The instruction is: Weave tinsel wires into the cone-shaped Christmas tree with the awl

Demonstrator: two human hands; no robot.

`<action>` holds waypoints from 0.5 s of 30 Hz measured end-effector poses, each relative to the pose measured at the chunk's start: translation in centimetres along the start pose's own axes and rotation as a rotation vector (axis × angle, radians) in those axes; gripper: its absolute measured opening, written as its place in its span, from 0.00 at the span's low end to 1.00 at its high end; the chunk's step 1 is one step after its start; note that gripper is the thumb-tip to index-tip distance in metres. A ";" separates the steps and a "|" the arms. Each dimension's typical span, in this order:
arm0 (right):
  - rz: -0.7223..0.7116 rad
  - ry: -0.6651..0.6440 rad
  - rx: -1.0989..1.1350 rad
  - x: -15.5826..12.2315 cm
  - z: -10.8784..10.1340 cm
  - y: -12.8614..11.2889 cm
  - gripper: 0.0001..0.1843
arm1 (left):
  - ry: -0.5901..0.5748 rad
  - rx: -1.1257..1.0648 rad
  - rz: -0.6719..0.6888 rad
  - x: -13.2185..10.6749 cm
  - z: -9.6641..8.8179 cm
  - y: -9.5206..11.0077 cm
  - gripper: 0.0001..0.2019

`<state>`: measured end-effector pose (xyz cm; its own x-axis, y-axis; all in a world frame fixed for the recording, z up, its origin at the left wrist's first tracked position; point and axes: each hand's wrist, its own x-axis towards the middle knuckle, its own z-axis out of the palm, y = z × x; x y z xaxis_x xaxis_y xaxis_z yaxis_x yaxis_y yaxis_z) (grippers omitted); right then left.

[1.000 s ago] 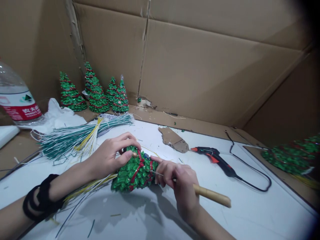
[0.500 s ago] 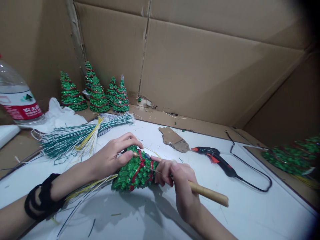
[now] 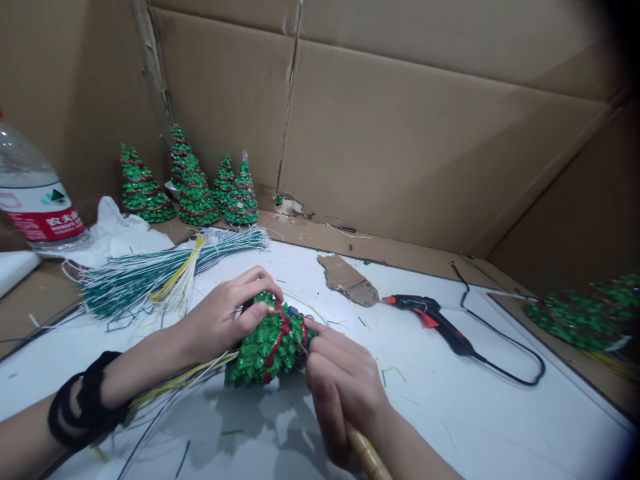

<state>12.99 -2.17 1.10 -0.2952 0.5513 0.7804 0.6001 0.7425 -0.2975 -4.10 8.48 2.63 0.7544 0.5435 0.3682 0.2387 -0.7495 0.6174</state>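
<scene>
A small green sequin Christmas tree (image 3: 267, 347) with red trim lies on its side on the white board (image 3: 450, 413). My left hand (image 3: 225, 317) is wrapped over its top end and grips it. My right hand (image 3: 343, 387) is closed round a tool with a wooden handle (image 3: 367, 457); its thin metal tip presses against the tree's red band. The handle points back toward me. Yellow and green wires (image 3: 175, 380) run out from under the tree to the left. A black band sits on my left wrist.
A bundle of green and yellow wires (image 3: 160, 270) lies at the back left. Several finished little trees (image 3: 193, 187) stand against the cardboard wall. A black and orange glue gun (image 3: 430, 317) with its cord lies at the right, a cardboard scrap (image 3: 350, 280) beside it. A water bottle (image 3: 33, 193) stands far left.
My right hand has turned and swung the wooden handle from pointing right to pointing toward me, and it has moved closer against the tree. The left hand keeps its hold.
</scene>
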 end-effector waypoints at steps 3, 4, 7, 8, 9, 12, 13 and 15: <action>-0.039 -0.028 -0.149 0.0 0.0 -0.2 0.13 | 0.022 -0.001 -0.032 0.0 0.1 0.2 0.21; -0.050 -0.035 -0.188 0.1 0.1 -0.3 0.14 | 0.029 -0.003 -0.043 0.1 0.1 0.2 0.21; -0.066 -0.044 -0.251 0.2 0.2 -0.5 0.16 | 0.046 -0.010 -0.058 0.1 0.2 0.2 0.21; -0.069 -0.048 -0.267 0.2 0.3 -0.6 0.17 | 0.047 -0.012 -0.058 0.1 0.2 0.2 0.20; -0.073 -0.051 -0.287 0.2 0.3 -0.7 0.18 | 0.047 -0.013 -0.058 0.1 0.3 0.2 0.20; -0.083 -0.049 -0.349 0.1 0.5 -0.8 0.19 | 0.044 -0.012 -0.066 0.1 0.2 0.2 0.20; -0.085 -0.049 -0.362 0.1 0.6 -0.9 0.20 | 0.044 -0.010 -0.068 0.1 0.2 0.3 0.20; -0.086 -0.048 -0.383 0.0 0.7 -0.9 0.20 | 0.046 -0.005 -0.070 0.1 0.2 0.3 0.20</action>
<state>11.91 -2.57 0.96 -0.3853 0.5174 0.7641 0.8029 0.5961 0.0012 -3.81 8.23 2.76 0.7072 0.6115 0.3549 0.2867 -0.7069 0.6466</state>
